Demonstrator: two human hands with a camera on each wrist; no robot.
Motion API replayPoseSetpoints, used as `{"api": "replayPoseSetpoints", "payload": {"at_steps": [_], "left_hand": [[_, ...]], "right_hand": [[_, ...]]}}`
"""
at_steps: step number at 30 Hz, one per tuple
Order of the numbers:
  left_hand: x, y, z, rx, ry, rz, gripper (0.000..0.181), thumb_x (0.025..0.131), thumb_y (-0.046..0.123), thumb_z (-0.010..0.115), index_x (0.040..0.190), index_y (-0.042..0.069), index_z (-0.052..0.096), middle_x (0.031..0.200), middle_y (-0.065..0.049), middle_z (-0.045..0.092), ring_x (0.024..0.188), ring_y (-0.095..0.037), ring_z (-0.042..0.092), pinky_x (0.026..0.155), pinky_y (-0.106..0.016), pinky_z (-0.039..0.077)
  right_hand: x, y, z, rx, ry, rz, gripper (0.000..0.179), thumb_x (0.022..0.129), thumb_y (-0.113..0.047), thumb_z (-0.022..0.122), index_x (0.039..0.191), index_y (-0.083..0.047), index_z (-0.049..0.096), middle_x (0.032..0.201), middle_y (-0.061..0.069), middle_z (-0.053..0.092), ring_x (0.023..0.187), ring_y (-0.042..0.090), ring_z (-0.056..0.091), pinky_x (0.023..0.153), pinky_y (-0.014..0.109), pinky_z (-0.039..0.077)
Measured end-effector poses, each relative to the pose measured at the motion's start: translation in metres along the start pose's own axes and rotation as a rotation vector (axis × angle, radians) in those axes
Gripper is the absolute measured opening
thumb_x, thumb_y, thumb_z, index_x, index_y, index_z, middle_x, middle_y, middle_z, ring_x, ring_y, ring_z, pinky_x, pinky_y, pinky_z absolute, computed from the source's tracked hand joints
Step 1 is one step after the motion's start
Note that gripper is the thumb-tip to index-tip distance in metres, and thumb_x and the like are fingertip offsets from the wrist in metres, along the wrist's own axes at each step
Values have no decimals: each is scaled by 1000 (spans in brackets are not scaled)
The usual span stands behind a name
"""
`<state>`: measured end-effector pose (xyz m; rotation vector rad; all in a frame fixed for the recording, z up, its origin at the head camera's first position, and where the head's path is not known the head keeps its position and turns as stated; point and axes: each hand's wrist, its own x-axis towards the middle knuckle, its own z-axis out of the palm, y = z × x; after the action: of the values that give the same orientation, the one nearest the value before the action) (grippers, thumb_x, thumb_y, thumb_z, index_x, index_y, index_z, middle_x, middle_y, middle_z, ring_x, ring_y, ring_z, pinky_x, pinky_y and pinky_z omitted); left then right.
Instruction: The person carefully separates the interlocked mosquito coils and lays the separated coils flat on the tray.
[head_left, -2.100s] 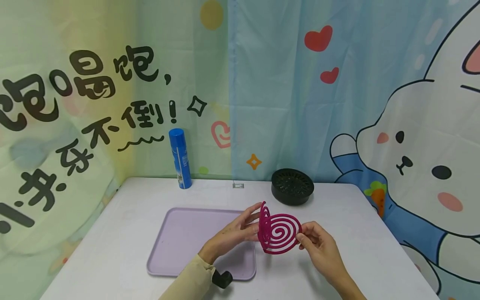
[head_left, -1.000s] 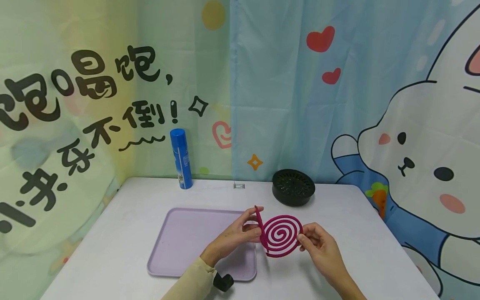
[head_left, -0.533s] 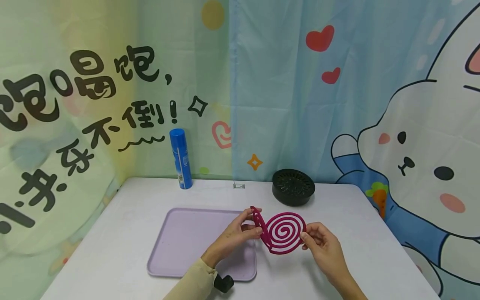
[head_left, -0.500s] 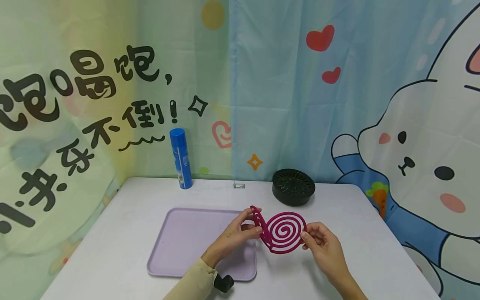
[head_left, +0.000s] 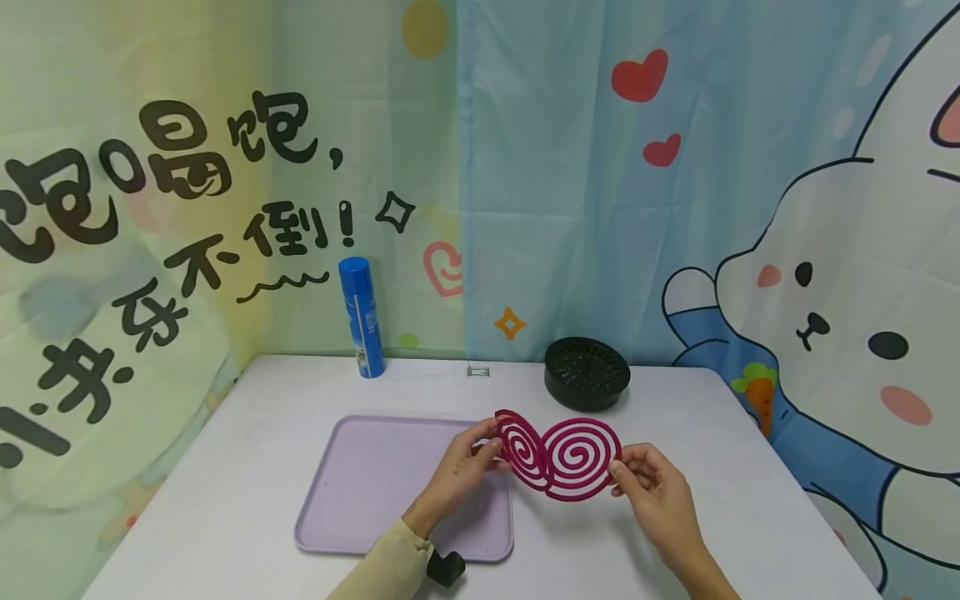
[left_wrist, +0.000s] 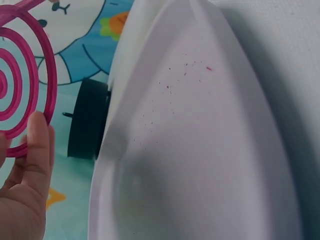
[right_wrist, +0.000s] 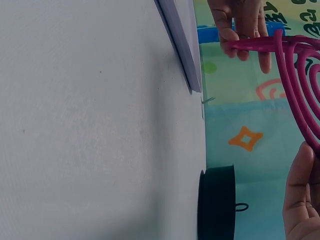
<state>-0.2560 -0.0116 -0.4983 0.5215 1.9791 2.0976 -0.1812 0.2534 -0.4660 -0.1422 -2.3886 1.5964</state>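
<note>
So we've got two magenta spirals held up in the air over the white counter (head_left: pixel 247 475), by the right edge of the lilac tray (head_left: pixel 375 492). The left coil (head_left: pixel 522 450) is turned at an angle, so its rings look squashed into an oval; the right coil (head_left: pixel 577 455) shows its face nearly round. Their lower inner edges meet in a sort of V, and we can't tell whether they're hooked together or just touching there.

Hands, left to right: our left hand (head_left: pixel 457 471), in a beige sleeve (head_left: pixel 397 554), reaches in over the tray with its fingers pinching the left coil's outer rim. Our right hand (head_left: pixel 660 496) comes in from the lower right, thumb in front, fingers curled behind, gripping the right coil's outer edge.

Left wrist cam gives us dark and reddish flecks on the tray that we can't make out from the head cam. Right wrist cam has the left coil almost edge-on, and a little loop (right_wrist: pixel 242 206) poking up from the black dish (head_left: pixel 585 396), which the head view doesn't let us pick out.
</note>
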Motion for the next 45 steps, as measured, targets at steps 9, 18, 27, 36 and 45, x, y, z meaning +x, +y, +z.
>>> {"api": "replayPoseSetpoints", "payload": {"at_steps": [9, 18, 27, 36, 45], "left_hand": [[0, -1, -2, -40, 53, 15, 37, 105, 0, 48, 139, -13, 51, 127, -29, 61, 86, -16, 72, 84, -32, 62], [-1, 1, -2, -31, 166, 12, 28, 101, 1, 56, 125, -12, 63, 110, -24, 69, 76, -13, 71, 75, -30, 63], [-2, 2, -3, -29, 172, 5, 22, 99, 2, 60, 117, -11, 66, 97, -18, 70, 78, -14, 68, 71, -29, 63], [-3, 5, -3, -31, 192, 5, 21, 98, 2, 63, 114, -11, 67, 92, -15, 69, 77, -14, 67, 69, -29, 63], [-3, 11, 0, -39, 235, 4, 17, 97, 2, 64, 109, -10, 68, 91, -17, 69, 76, -14, 67, 69, -29, 63]], "right_hand": [[1, 2, 0, -25, 39, 9, 16, 99, -11, 65, 111, -1, 60, 99, 16, 68, 77, 18, 68, 68, 20, 60], [3, 4, -2, -71, 100, 26, 18, 97, -11, 68, 110, -2, 60, 99, 16, 70, 75, 17, 68, 67, 18, 59], [3, 7, -3, -38, 95, 25, 17, 97, -10, 68, 109, -1, 60, 98, 17, 69, 75, 18, 69, 68, 18, 59], [3, 8, -2, -27, 98, 25, 18, 98, -11, 67, 110, -1, 60, 99, 17, 68, 75, 17, 69, 68, 18, 59], [4, 9, -3, 13, 101, 15, 19, 99, -12, 66, 112, 0, 59, 101, 19, 68, 77, 15, 69, 69, 19, 59]]}}
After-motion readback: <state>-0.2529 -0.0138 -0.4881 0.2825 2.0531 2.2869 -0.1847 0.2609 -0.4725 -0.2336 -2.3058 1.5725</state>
